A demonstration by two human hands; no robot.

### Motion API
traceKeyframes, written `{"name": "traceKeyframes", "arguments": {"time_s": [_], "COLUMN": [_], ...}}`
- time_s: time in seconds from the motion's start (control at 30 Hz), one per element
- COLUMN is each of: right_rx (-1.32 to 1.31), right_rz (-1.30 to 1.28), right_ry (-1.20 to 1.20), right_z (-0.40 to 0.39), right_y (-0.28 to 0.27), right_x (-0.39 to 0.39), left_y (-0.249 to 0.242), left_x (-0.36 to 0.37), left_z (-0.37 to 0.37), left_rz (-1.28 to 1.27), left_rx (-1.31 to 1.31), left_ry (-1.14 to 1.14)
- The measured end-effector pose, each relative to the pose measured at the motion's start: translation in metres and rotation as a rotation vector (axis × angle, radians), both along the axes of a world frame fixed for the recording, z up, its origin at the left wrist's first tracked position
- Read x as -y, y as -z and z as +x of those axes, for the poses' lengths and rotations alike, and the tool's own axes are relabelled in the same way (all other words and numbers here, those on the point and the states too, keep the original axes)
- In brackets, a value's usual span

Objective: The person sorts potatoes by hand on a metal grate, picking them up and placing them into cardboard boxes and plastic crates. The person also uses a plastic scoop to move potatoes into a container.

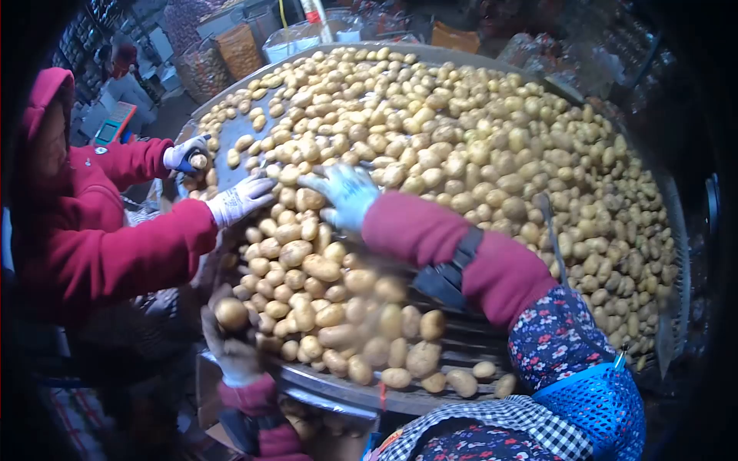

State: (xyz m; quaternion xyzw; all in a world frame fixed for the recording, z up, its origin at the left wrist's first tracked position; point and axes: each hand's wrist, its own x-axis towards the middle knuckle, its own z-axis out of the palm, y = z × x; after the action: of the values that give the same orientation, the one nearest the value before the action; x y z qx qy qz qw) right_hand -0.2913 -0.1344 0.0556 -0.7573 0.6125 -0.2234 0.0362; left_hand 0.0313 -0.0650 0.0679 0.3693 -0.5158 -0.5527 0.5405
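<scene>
My right hand [344, 196], in a pale glove, reaches across the heap with fingers spread, resting on the potatoes [321, 268] near the co-worker's hand. Low at the left, my left hand [231, 353] is gloved and smeared by motion. A single potato [231, 313] sits at its fingers, by the near edge of the round sorting table [327, 383]. Between my two hands lies a dense pile of potatoes, some of them blurred as if rolling. Dark slatted bars [477, 338] show beneath my right forearm.
At the left a co-worker in a red hooded jacket [115, 253] has two gloved hands on the table; one holds a potato [198, 161]. Filled mesh sacks [238, 52] stand beyond the far rim. A device with a screen [115, 123] is behind the co-worker. An open cardboard box [209, 388] sits below the near edge.
</scene>
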Motion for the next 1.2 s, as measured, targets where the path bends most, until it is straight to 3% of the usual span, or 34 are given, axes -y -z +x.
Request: {"name": "traceKeyframes", "arguments": {"time_s": [0.03, 0.07, 0.13, 0.17, 0.23, 0.3, 0.37, 0.43, 0.47, 0.5, 0.57, 0.63, 0.7, 0.77, 0.83, 0.9, 1.0, 1.03, 1.1, 1.2], "right_rx": [-0.096, -0.175, -0.260, -0.261, 0.004, 0.318, 0.593, 0.361, 0.340, 0.478, 0.339, 0.411, 0.440, 0.585, 0.548, 0.478, 0.421, 0.384, 0.290, 0.353], "right_rz": [0.236, 0.256, 0.297, 0.330, 0.064, -0.131, 0.234, 0.154, 0.221, 0.213, 0.388, 0.231, 0.226, 0.189, 0.147, 0.055, 0.193, 0.349, 0.485, 0.415], "right_ry": [-0.017, -0.020, 0.037, 0.050, 0.110, -0.016, -0.373, -0.658, -0.840, -0.948, -1.030, -1.012, -0.992, -0.816, -0.704, -0.619, -0.506, -0.441, -0.329, -0.169], "right_z": [0.006, 0.009, 0.008, 0.020, 0.013, 0.027, 0.066, 0.115, 0.135, 0.154, 0.188, 0.197, 0.175, 0.151, 0.127, 0.104, 0.063, 0.045, 0.016, -0.033], "right_y": [-0.002, 0.013, 0.019, 0.012, 0.024, 0.009, -0.035, -0.036, -0.042, -0.028, -0.008, 0.009, -0.003, -0.010, -0.015, -0.017, -0.010, -0.029, -0.021, -0.016], "right_x": [0.026, 0.042, 0.061, 0.059, 0.044, 0.004, -0.042, -0.092, -0.115, -0.140, -0.172, -0.192, -0.188, -0.184, -0.184, -0.188, -0.200, -0.204, -0.210, -0.225], "left_y": [0.009, 0.021, 0.022, 0.012, 0.014, 0.045, 0.096, 0.109, 0.109, 0.106, 0.093, 0.084, 0.039, 0.008, -0.006, 0.002, 0.034, 0.043, 0.036, 0.016], "left_x": [-0.019, -0.044, -0.087, -0.119, -0.146, -0.173, -0.199, -0.215, -0.217, -0.211, -0.198, -0.182, -0.133, -0.081, -0.020, 0.045, 0.121, 0.138, 0.148, 0.133], "left_z": [0.016, 0.023, 0.054, 0.081, 0.096, 0.129, 0.160, 0.168, 0.168, 0.165, 0.163, 0.160, 0.119, 0.061, -0.004, -0.064, -0.117, -0.125, -0.134, -0.132], "left_rz": [-0.104, -0.135, 0.077, 0.342, 0.490, 0.679, 0.670, 0.641, 0.637, 0.619, 0.655, 0.123, -0.042, -0.137, -0.484, -0.716, -0.479, -0.377, -0.275, -0.210], "left_rx": [0.104, 0.146, 0.180, 0.171, 0.415, 0.519, 0.612, 0.718, 0.924, 1.130, 1.249, 1.427, 1.306, 1.141, 1.102, 1.173, 1.433, 1.518, 1.651, 1.615], "left_ry": [0.007, -0.148, -0.251, -0.245, -0.344, -0.356, -0.421, -0.475, -0.454, -0.422, -0.305, -0.512, -0.488, -0.268, -0.082, -0.039, 0.102, 0.158, 0.248, 0.323]}}
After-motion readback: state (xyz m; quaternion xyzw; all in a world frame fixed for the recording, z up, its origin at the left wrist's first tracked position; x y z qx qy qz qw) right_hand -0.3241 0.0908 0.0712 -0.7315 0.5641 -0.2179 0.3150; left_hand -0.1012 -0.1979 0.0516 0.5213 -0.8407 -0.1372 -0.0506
